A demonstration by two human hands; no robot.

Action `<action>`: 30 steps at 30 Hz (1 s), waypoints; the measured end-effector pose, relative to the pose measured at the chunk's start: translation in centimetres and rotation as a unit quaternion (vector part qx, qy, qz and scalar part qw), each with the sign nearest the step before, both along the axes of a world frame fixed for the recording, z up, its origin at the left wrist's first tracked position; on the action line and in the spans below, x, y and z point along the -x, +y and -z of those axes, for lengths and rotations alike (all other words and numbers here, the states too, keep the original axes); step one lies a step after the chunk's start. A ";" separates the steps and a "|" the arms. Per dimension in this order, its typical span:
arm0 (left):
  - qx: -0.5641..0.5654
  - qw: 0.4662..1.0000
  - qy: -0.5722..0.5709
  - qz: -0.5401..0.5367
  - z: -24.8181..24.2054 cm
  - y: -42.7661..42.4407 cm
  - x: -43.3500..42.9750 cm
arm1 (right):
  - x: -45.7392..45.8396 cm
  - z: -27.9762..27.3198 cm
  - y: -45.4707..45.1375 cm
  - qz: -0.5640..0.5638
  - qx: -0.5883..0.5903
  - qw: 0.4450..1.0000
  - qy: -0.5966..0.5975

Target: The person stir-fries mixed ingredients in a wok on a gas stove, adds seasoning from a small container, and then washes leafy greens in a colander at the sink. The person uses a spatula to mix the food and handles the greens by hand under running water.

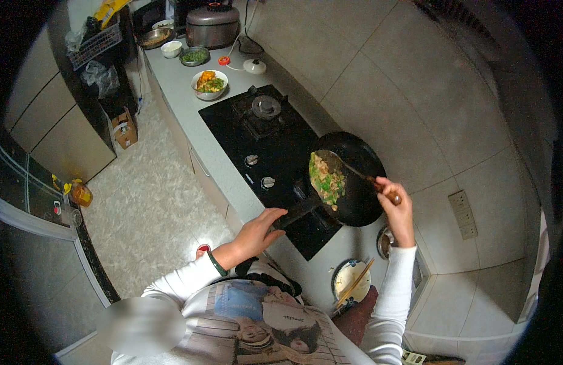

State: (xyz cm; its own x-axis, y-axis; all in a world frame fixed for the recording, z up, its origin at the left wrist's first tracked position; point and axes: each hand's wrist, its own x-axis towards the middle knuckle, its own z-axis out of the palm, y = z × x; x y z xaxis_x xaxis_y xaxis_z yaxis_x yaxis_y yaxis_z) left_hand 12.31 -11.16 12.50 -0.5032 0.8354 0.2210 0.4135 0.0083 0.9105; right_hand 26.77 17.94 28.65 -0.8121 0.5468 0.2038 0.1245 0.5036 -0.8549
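My right hand (396, 207) grips the wooden handle of a metal spatula (352, 169). Its blade rests in a dark wok (361, 200), against a heap of chopped green vegetables and pale pieces (326, 180). The wok is tilted over the near burner of a black glass gas hob (238, 132). My left hand (258, 230) is at the end of the wok's dark handle (299, 212), with thumb and fingers apart; whether it touches the handle is hard to see.
A patterned bowl with chopsticks (352, 283) stands on the counter near my body. Farther along are a bowl of food (210, 85), a dish of greens (194, 56), a white bowl (171, 49) and a rice cooker (212, 27). The tiled wall (427, 132) borders the right side.
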 end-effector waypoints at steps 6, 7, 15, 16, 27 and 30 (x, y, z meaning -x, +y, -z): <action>0.003 1.000 0.005 -0.002 0.0 0.1 0.1 | -5.1 -6.0 -6.6 -0.124 -0.161 0.975 -0.093; -0.002 1.000 0.014 -0.003 0.1 0.2 0.1 | -5.6 -6.3 -7.2 -0.129 -0.170 0.971 -0.112; -0.011 0.999 0.038 -0.002 0.1 0.1 0.2 | -4.5 -1.1 -6.8 0.024 -0.123 0.991 -0.054; -0.003 0.999 0.037 -0.003 0.1 0.1 0.3 | -5.0 -1.2 -6.8 0.023 -0.107 0.994 -0.030; -0.002 1.000 0.019 0.000 0.0 0.2 0.1 | -4.7 0.4 -7.7 -0.004 -0.122 0.991 -0.046; -0.007 1.000 0.030 0.003 -0.1 0.1 0.3 | -4.3 0.4 -6.9 0.008 -0.131 0.991 -0.037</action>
State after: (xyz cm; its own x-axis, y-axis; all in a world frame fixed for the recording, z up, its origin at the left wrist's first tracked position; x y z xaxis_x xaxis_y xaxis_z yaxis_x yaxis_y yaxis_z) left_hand 11.99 -11.07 12.58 -0.4833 0.8350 0.2632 0.4676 -0.0080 0.8839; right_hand 31.08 11.02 28.29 -0.8219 0.4957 0.2806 0.1919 0.7048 -0.6830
